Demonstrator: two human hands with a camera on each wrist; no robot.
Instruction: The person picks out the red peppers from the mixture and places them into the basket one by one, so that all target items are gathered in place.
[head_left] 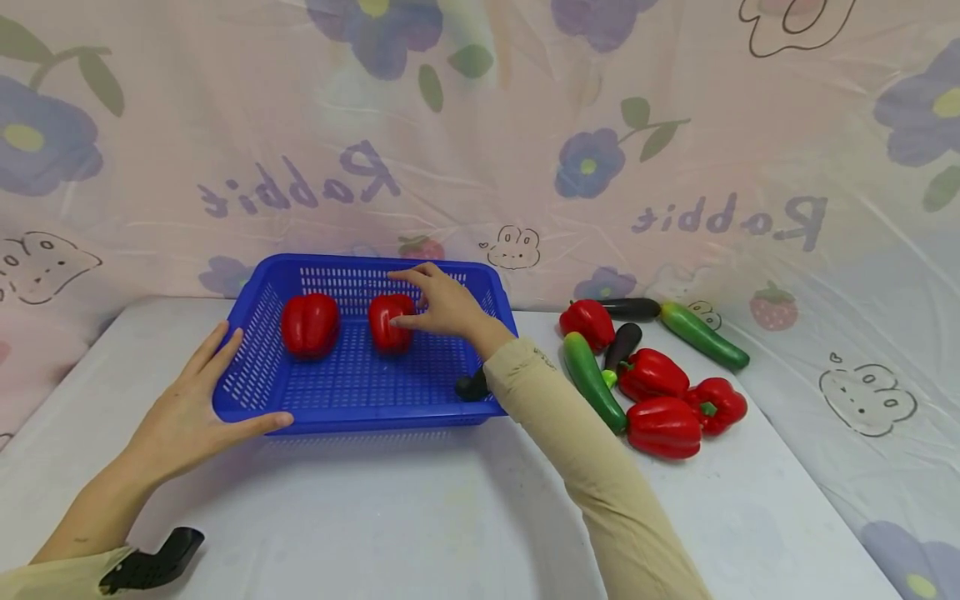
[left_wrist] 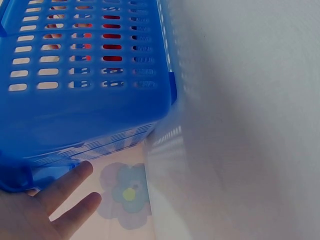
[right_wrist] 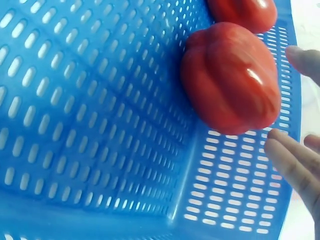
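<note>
A blue plastic basket (head_left: 360, 419) with slotted walls stands on the table with two red bell peppers inside. One bell pepper (head_left: 311, 326) sits toward the left. My right hand (head_left: 444, 307) is over the other bell pepper (head_left: 389, 323), its thumb and fingers spread; in the right wrist view they stand apart from the nearer pepper (right_wrist: 231, 80). At the basket's left end is my left hand (head_left: 187, 417), thumb stretched along the front rim and fingers straight against the outer side. In the left wrist view, two fingertips show beside the basket wall (left_wrist: 80, 107).
Right of the basket lies a group of vegetables: several red bell peppers (head_left: 663, 427), a green cucumber-like vegetable (head_left: 592, 382), another green one (head_left: 701, 335) and dark eggplants (head_left: 622, 344). A printed cloth (head_left: 480, 167) hangs behind the white table (head_left: 420, 517).
</note>
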